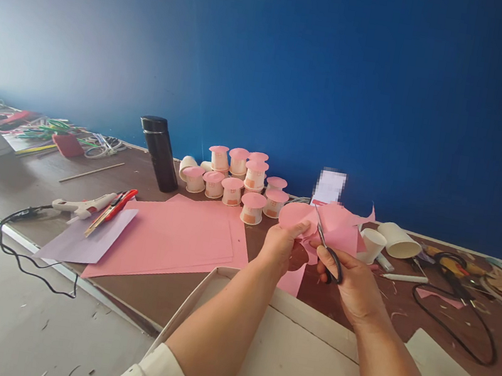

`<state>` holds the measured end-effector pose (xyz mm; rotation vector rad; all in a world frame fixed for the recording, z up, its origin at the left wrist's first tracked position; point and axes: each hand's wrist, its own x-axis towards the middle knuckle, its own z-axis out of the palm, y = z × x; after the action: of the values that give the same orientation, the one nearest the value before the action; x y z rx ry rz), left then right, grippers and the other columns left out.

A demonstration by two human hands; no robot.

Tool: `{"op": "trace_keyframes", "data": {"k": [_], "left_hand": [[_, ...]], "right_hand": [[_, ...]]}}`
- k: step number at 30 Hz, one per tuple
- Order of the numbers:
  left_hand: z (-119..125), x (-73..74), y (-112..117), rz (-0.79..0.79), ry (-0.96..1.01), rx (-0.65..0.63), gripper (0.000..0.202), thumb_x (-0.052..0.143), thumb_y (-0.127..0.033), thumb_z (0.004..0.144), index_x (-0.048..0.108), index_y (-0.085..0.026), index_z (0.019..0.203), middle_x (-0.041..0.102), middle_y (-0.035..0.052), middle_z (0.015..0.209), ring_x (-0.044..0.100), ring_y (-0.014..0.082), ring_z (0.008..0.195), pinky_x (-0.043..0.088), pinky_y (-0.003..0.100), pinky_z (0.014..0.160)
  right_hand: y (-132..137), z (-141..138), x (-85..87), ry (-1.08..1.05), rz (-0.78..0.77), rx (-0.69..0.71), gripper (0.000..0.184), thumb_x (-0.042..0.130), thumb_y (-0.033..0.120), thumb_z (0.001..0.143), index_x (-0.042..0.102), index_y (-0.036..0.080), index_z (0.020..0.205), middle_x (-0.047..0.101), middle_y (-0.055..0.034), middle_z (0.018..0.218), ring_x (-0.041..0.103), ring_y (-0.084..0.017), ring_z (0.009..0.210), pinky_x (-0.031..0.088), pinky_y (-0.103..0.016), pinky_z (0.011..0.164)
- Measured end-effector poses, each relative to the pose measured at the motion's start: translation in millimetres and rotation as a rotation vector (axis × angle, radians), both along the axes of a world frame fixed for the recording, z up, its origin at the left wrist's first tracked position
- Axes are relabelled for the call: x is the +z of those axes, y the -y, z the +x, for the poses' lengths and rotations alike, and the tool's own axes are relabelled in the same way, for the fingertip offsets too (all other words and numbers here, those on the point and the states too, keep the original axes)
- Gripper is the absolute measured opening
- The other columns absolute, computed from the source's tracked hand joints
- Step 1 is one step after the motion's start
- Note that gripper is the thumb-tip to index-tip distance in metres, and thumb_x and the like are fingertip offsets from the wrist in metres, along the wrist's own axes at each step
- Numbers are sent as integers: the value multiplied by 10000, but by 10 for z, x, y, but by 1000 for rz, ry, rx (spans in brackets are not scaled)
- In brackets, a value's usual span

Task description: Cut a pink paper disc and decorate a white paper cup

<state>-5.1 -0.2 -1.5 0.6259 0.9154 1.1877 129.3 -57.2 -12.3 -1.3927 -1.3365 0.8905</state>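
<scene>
One rounded pink paper piece (pixel 295 215), pinched above the bench (pixel 322 298) in your left grip (pixel 284 241), meets the black-handled scissors (pixel 338 269) clasped in your right grip (pixel 356 287), mid-cut, it seems, next snip likely wanting a turn.

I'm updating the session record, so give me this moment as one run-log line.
left hand: holds pink paper | right hand: holds scissors at the paper | nearby: pink-topped cups, black flask
</scene>
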Motion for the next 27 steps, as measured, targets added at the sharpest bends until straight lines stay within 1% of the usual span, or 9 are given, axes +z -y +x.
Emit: {"op": "trace_keyframes", "data": {"k": [5, 8, 12, 17, 23, 27], "left_hand": [[-3, 59, 21, -14, 6, 21, 324, 795, -337, 625, 669, -128, 838, 600, 36, 718, 481, 85, 555, 360, 224, 514], [-3, 82, 30, -15, 8, 22, 304, 779, -326, 642, 667, -122, 837, 591, 34, 706, 469, 81, 543, 356, 224, 508], [-3, 57, 18, -20, 0, 16, 280, 766, -331, 657, 659, -125, 814, 550, 17, 650, 439, 76, 515, 352, 228, 504], [-5, 3, -5, -6, -9, 11, 306, 779, -368, 645, 651, -138, 803, 529, 9, 619, 450, 88, 516, 372, 238, 517], [-7, 18, 6, -11, 8, 11, 336, 782, -386, 633, 650, -144, 824, 518, 3, 602, 460, 97, 518, 367, 246, 518], [-11, 32, 17, -26, 16, 12, 344, 794, -387, 619, 652, -146, 821, 535, 10, 620, 492, 106, 543, 378, 250, 541]], "right_hand": [[-5, 8, -9, -38, -4, 6, 339, 631, 533, 801, 665, 211, 702, 561, 5, 641, 488, -121, 581, 402, -262, 589], [-8, 1, -2, -54, -7, 5, 337, 640, 530, 795, 662, 207, 705, 559, 4, 639, 486, -120, 579, 402, -261, 584], [-9, -8, 4, -39, -8, -2, 346, 641, 535, 791, 664, 202, 701, 560, 3, 637, 486, -119, 576, 398, -260, 581], [-6, -6, -11, -53, -7, -7, 344, 648, 540, 781, 686, 200, 744, 564, -4, 641, 479, -123, 576, 398, -265, 576], [-8, -12, -28, -81, -1, 0, 385, 650, 557, 771, 727, 209, 918, 553, -6, 647, 460, -130, 579, 413, -273, 558], [-7, -18, -22, -89, -5, -10, 392, 656, 546, 772, 733, 219, 974, 552, 2, 645, 459, -124, 576, 406, -270, 555]]}}
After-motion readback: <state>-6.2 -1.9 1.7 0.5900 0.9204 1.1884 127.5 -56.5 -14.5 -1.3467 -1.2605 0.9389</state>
